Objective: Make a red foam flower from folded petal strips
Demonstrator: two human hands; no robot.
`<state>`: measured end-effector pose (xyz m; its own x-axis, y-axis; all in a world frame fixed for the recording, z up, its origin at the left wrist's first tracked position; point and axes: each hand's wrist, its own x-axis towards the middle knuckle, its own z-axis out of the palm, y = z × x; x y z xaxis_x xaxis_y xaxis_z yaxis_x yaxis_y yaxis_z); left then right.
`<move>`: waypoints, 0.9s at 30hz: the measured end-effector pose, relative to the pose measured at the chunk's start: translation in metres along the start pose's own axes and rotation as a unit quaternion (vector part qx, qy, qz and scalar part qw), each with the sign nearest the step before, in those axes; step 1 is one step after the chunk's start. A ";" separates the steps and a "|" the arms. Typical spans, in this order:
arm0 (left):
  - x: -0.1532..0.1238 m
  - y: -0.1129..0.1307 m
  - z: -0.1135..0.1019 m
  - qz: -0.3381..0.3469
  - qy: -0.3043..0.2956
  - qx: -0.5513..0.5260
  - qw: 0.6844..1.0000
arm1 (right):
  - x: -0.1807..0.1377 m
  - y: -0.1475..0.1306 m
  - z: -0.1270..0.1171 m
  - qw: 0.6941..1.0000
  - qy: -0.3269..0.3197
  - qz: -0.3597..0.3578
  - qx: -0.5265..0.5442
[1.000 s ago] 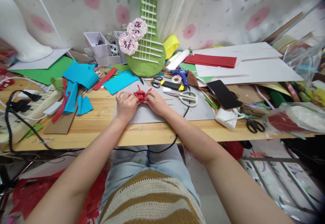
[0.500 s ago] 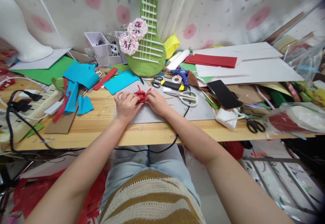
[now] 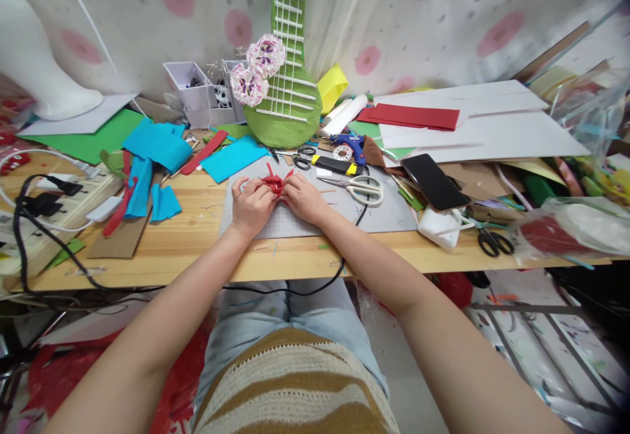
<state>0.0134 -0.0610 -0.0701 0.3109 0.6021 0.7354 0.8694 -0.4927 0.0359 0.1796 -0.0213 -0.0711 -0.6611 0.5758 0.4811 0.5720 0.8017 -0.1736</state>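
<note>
A small folded red paper piece [image 3: 273,183] lies on a grey cutting mat [image 3: 384,214] at the middle of the wooden table. My left hand [image 3: 252,204] grips its left side with bent fingers. My right hand [image 3: 306,197] pinches its right side. The two hands almost meet over the paper, and much of it is hidden between the fingers. Pointed red tips stick up behind them.
White-handled scissors [image 3: 361,189], a yellow-black cutter [image 3: 335,166], a blue glue gun [image 3: 350,144] and a black phone [image 3: 433,182] lie to the right. Blue paper scraps [image 3: 156,148] and a power strip [image 3: 54,207] sit left. A green paper guitar [image 3: 289,86] stands behind.
My left hand has shifted slightly right, closer to the right hand, and its fingers have curled tighter on the red paper. The right hand stays put.
</note>
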 end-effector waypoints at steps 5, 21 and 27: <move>0.000 0.001 0.001 -0.006 -0.013 -0.014 1.000 | -0.001 -0.002 -0.002 1.000 -0.003 -0.006 -0.010; 0.000 -0.010 -0.010 -0.086 -0.038 0.018 0.995 | -0.005 0.001 -0.019 1.000 -0.004 0.015 -0.020; -0.006 -0.019 -0.019 -0.207 -0.041 0.031 0.977 | -0.013 0.017 -0.039 0.997 -0.009 0.061 -0.049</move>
<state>-0.0125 -0.0671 -0.0619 -0.0442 0.7918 0.6092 0.9478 -0.1597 0.2762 0.2169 -0.0219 -0.0467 -0.5916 0.6715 0.4462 0.6931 0.7063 -0.1439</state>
